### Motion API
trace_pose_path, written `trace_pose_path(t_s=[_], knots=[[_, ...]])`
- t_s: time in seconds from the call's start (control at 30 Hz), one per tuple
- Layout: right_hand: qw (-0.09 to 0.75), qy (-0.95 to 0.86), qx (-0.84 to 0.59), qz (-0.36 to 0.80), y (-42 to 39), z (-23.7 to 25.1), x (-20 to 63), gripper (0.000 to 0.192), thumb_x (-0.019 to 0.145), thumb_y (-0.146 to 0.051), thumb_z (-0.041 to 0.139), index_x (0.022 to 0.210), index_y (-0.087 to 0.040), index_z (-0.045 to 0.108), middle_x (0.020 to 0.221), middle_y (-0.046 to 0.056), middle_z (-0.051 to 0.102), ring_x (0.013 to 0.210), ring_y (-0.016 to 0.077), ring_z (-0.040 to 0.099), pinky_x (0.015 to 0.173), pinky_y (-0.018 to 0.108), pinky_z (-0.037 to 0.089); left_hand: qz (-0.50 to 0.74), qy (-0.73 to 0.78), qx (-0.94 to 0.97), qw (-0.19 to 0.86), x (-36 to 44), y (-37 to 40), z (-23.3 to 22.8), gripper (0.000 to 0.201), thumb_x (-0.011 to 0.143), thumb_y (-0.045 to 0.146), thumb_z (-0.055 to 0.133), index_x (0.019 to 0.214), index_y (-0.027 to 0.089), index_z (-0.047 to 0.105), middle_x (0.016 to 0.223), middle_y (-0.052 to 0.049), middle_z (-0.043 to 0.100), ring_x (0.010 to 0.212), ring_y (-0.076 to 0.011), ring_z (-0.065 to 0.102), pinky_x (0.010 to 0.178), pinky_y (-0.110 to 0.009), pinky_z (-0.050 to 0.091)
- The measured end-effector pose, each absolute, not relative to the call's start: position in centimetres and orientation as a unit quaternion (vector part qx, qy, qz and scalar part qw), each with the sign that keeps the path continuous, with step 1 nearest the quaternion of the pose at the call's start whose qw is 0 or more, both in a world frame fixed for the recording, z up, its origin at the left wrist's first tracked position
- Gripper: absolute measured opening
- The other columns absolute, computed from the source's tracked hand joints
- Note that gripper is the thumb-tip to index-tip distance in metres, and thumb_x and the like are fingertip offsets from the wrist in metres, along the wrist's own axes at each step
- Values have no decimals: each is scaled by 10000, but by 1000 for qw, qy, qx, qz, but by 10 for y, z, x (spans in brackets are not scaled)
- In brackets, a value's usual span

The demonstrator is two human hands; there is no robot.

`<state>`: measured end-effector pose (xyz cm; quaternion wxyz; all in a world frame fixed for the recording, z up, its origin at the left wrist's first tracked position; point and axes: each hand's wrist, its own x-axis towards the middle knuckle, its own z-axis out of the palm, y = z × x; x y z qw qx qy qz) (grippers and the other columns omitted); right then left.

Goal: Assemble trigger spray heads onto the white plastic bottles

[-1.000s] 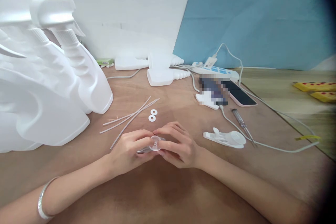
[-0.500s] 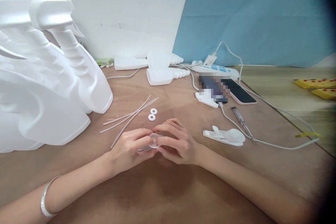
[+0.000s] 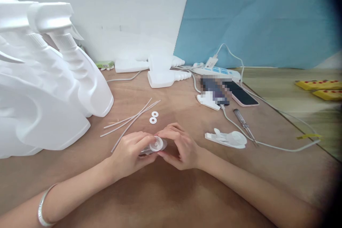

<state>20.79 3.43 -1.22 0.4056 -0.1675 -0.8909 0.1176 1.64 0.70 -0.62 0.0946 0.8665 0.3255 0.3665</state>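
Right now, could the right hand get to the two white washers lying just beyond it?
Probably yes. The right hand is shut on the clear cap, but the washers lie on bare table just beyond its fingers, with nothing between.

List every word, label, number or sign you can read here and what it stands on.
No text can be read.
Power strip: blue markings, too small to read.
Green packet: print blurred.
Yellow blocks: red marks, too blurred to read.
Item beside the phone: pixelated.
Spray bottles and the small clear part in both hands: no print visible.
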Motion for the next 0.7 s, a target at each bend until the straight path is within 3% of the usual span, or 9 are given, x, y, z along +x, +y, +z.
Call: trace_pose_path(t_s=[0.33, 0.5, 0.6, 0.7], knots=[[399, -892, -169, 127, 36, -12, 210, 394, 748, -209, 578, 1099, -172, 403, 926, 80, 625, 782, 185, 586, 717, 370, 435, 347, 336, 874, 59, 16, 2, -7, 194, 800, 209, 528, 983, 178, 475, 892, -46, 658, 733, -140, 619, 612, -237, 481], [417, -847, -261, 203, 42, -9, 216, 232, 859, -210, 396, 1079, -185, 465, 997, 85, 596, 944, 191, 557, 800, 369, 444, 359, 336, 868, 69, 19, 2, -6, 127, 781, 186, 529, 907, 176, 511, 808, -24, 662, 632, -112, 595, 561, -216, 461], [417, -839, -321, 137, 59, -10, 213, 216, 866, -155, 383, 1042, -200, 501, 986, 65, 614, 936, 176, 561, 812, 343, 440, 349, 345, 869, 70, 20, 0, -5, 103, 783, 208, 527, 882, 179, 524, 805, -25, 665, 636, -118, 603, 574, -223, 467], [354, -879, -318, 21, 84, -15, 200, 294, 843, -86, 386, 1077, -203, 521, 1040, 58, 625, 953, 193, 548, 821, 359, 415, 342, 349, 869, 79, 20, -1, -5, 95, 782, 206, 524, 873, 177, 520, 815, -29, 668, 667, -131, 617, 601, -235, 481]])
